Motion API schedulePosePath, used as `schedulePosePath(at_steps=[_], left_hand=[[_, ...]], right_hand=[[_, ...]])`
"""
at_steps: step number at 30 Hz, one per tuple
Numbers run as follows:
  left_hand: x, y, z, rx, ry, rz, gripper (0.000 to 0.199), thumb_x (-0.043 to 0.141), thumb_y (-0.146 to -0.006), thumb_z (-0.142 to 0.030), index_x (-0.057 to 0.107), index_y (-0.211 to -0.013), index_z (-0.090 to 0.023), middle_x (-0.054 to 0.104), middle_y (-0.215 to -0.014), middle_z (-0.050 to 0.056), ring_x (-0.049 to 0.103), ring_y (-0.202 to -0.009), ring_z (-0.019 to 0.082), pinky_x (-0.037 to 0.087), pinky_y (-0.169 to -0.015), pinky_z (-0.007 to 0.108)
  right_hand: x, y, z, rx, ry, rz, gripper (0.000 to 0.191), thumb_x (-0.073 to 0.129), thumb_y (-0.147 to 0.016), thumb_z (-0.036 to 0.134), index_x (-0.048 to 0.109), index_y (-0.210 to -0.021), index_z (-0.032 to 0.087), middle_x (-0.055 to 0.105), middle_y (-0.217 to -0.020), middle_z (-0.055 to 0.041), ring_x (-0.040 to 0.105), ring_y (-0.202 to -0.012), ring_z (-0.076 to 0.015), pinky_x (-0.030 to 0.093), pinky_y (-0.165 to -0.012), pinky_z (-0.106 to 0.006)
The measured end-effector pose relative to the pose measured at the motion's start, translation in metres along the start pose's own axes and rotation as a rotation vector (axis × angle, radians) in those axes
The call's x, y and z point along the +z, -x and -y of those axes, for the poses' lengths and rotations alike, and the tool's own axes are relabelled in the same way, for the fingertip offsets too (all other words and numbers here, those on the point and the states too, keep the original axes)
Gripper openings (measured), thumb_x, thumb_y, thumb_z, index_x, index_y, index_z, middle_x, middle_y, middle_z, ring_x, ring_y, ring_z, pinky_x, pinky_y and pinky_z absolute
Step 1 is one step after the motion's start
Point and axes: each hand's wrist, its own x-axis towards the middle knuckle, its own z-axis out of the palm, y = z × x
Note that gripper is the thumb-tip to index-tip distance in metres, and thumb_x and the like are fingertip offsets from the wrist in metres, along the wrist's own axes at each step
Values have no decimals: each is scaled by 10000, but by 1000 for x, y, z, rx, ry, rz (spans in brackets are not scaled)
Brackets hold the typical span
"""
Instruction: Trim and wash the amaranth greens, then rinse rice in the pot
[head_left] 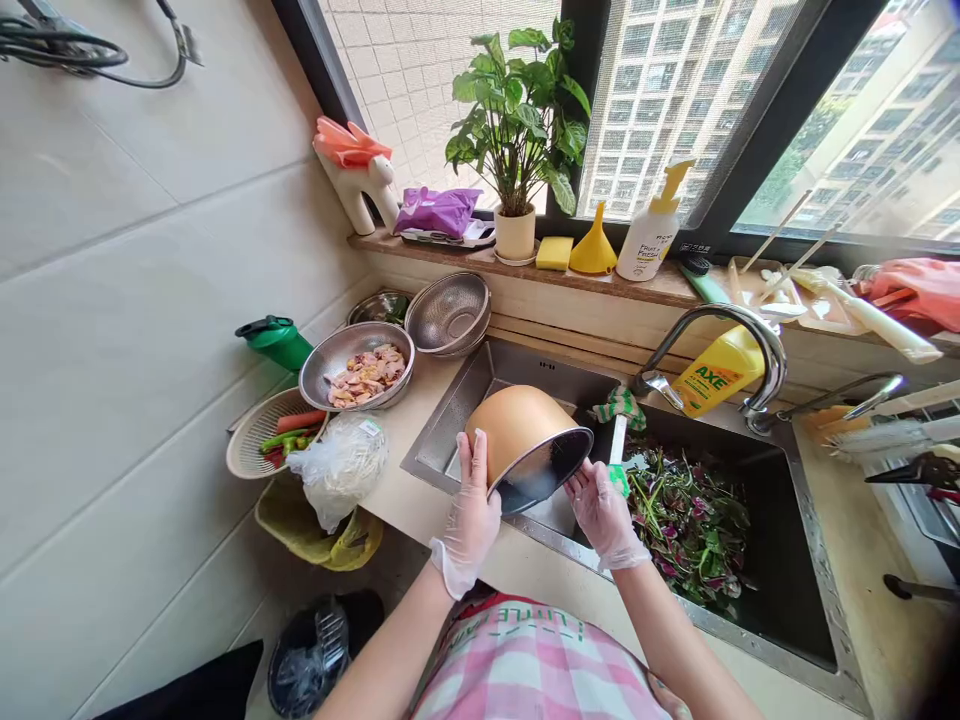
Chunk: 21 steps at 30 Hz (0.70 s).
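Both my hands wear clear disposable gloves. Between them a rice cooker inner pot (517,425), copper-gold outside and dark inside, is tilted on its side above the left sink basin (442,430), its mouth facing down towards me. My left hand (474,505) grips its left side near the rim, thumb up along the wall. My right hand (602,508) holds the right end of the rim, some fingers hidden behind it. Just past my right hand, a green-and-white brush (619,440) and a cloth lie on the divider. Leafy greens (686,520) soak in the right basin.
Left of the sink stand a steel bowl of raw meat pieces (367,375), stacked colanders (448,312), a vegetable basket (247,440) and a plastic bag of pale contents (345,465). A faucet (772,350) arches behind the right basin beside a yellow detergent bottle (716,375).
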Motion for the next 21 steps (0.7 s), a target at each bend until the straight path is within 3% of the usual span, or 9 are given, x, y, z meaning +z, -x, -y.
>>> schedulePosePath(at_steps=[9,21], left_hand=[[-6,-4,4,18,16,22,846,396,-785,27,157,-1540,-272,25,-1634,66,79,-1466,229,240,-1182,419],[-19,-11,8,25,29,93,856,399,-763,19,184,-1533,-288,-5,-1635,32,77,-1476,215,256,-1179,365]], right_hand=[[8,5,-4,-50,29,-17,403,520,-818,645,699,-1005,336,633,-1294,-9,488,-1298,-259,347,-1128,-488],[14,5,-18,-61,-32,-132,420,560,-785,645,726,-991,319,640,-1290,-29,500,-1292,-263,359,-1118,-470]])
